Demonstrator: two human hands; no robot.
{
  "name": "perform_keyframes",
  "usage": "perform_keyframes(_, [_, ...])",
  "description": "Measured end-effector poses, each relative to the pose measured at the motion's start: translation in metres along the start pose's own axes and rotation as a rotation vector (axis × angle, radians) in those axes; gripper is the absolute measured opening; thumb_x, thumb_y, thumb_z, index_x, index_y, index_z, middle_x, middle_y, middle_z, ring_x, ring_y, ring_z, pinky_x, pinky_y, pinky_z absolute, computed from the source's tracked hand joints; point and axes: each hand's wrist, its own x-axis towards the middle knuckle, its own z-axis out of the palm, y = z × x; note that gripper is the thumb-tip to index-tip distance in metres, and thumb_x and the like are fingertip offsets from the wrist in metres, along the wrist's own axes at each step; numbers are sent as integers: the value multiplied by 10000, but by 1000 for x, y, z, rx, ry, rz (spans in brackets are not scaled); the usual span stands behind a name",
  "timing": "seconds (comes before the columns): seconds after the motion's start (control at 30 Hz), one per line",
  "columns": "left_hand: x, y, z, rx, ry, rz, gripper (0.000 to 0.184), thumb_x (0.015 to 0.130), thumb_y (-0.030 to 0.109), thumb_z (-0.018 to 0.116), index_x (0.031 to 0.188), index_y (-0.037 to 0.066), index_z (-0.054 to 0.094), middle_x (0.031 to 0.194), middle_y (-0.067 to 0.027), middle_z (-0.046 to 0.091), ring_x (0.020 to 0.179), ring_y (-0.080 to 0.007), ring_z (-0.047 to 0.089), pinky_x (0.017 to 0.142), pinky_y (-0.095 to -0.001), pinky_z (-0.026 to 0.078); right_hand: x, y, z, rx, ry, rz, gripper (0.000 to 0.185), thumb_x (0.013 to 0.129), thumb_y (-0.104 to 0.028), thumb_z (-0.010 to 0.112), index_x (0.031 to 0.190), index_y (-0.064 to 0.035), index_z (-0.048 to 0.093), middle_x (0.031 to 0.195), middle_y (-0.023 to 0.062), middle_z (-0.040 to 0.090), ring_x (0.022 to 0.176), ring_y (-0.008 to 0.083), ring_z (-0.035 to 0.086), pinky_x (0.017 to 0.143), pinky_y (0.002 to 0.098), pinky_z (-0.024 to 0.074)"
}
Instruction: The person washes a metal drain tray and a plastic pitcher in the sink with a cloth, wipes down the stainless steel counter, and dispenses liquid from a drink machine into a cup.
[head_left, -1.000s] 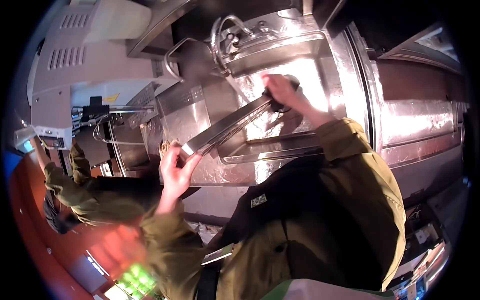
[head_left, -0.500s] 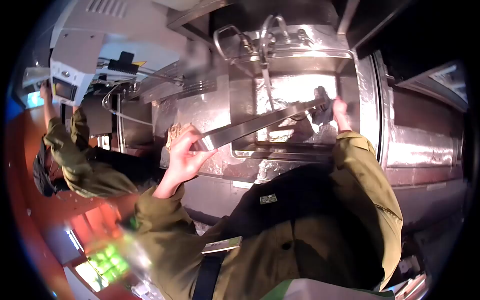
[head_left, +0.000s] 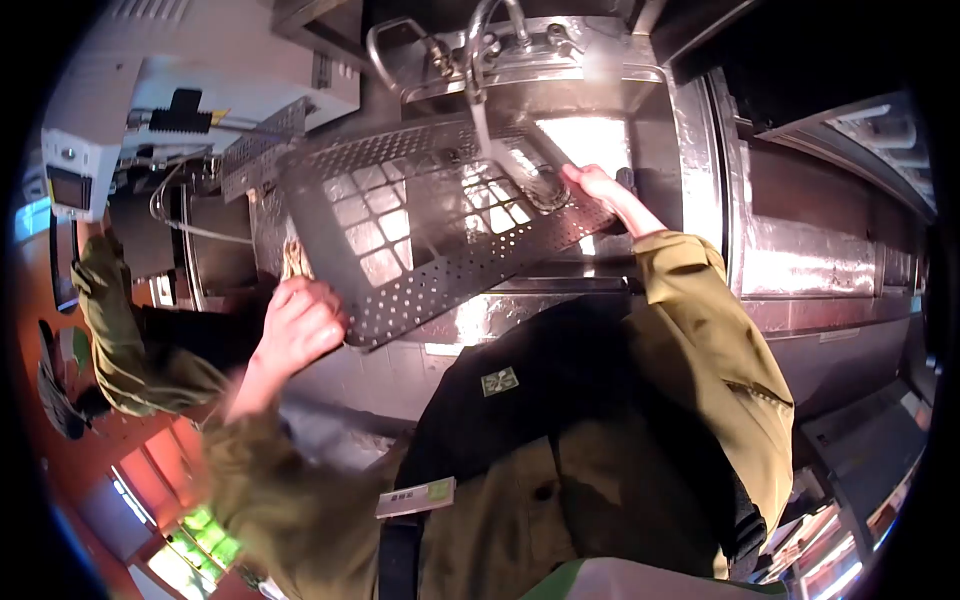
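Note:
Both of my hands hold a dark perforated metal panel [head_left: 440,285] with square openings, tilted over the steel sink [head_left: 655,130]. My left hand [head_left: 303,325] grips its near left corner, the fingers wrapped over the edge. At the right end, my right hand [head_left: 597,190] is closed on the panel's edge. The curved metal faucet [head_left: 478,75] stands behind, and its spout hangs over the panel, where a clear stream or wet patch shows near the right end. Whatever lies beneath the panel is largely hidden.
A co-worker's sleeve [head_left: 150,355] is at the far left, beside a white machine [head_left: 85,150] with a small screen. Right of the sink lies another foil-like steel surface [head_left: 810,260]. A dark shelf frame [head_left: 840,60] hangs at the upper right.
The panel has turned from edge-on to showing its broad perforated face. My left hand has moved left and curled over the corner; my right hand has shifted left and now grips the right edge.

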Motion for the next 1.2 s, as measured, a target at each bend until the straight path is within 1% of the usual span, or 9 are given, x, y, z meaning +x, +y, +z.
perform_keyframes(0.13, [-47, 13, 70, 77, 369, -508, 222, 663, -40, 584, 873, 5, 531, 1124, -157, 473, 940, -280, 533, 807, -401, 431, -41, 8, -10, 53, 322, -115, 329, 866, -291, 488, 707, -15, 568, 597, 20, 512, 534, 121, 453, 512, 270, 374])
perform_keyframes(0.2, [-44, 30, 99, -388, 505, -1086, 324, 764, -59, 500, 1085, -27, 467, 1266, -183, 360, 1041, -289, 498, 872, -378, 410, -53, 10, -29, 160, 353, -50, 373, 849, -323, 498, 741, 23, 590, 637, 28, 528, 603, 110, 462, 564, 284, 396])
perform_keyframes(0.33, [-79, 7, 169, -1659, 697, -1487, 372, 849, 47, 452, 1208, -9, 376, 1157, -132, 476, 1024, -228, 510, 867, -316, 423, -104, -14, -49, -9, 605, -171, 412, 861, -342, 485, 892, 55, 591, 661, 93, 546, 663, 153, 496, 654, 298, 409])
perform_keyframes(0.43, [-56, 0, 193, -1971, 864, -1319, 307, 876, 134, 441, 1161, 21, 444, 1046, -87, 541, 955, -187, 531, 802, -275, 441, -121, -9, -83, -242, 752, -101, 434, 862, -355, 474, 977, 56, 557, 705, 113, 560, 711, 180, 526, 682, 310, 416])
perform_keyframes(0.5, [-44, -11, 214, -1823, 693, -1394, 292, 883, 144, 424, 1150, 34, 464, 1029, -50, 553, 932, -157, 533, 790, -285, 435, -141, -11, -88, 108, 801, -256, 354, 867, -348, 489, 636, -85, 436, 431, -38, 352, 362, 65, 325, 354, 238, 259])
perform_keyframes(0.73, [3, -20, 282, -1625, 313, -961, 267, 798, 79, 494, 1063, 49, 504, 905, -3, 578, 780, -91, 524, 643, -231, 414, -227, -36, -122, 138, 798, -349, 297, 875, -304, 484, 765, -32, 532, 558, -20, 455, 423, 93, 450, 409, 250, 401])
perform_keyframes(0.9, [37, -29, 326, -1505, 64, -1199, 216, 713, 26, 520, 927, 7, 542, 845, -20, 567, 748, -117, 506, 639, -240, 396, -265, -52, -124, 133, 787, -312, 269, 881, -295, 477, 817, -42, 543, 586, -31, 481, 475, 72, 467, 450, 229, 394])
perform_keyframes(1.0, [50, -28, 315, -1503, 316, -1294, 211, 626, 29, 543, 828, -17, 587, 819, -118, 590, 734, -188, 525, 618, -324, 404, -262, -37, -128, 8, 816, -277, 285, 877, -309, 491, 802, -48, 577, 622, -73, 488, 526, 25, 386, 477, 190, 297])
perform_keyframes(1.2, [51, -40, 305, -1648, 411, -1385, 199, 650, 38, 529, 840, -19, 534, 783, -85, 546, 722, -198, 506, 626, -309, 416, -264, -32, -101, -1, 831, -335, 285, 870, -305, 504, 781, -40, 565, 608, -65, 480, 516, 22, 392, 462, 194, 298])
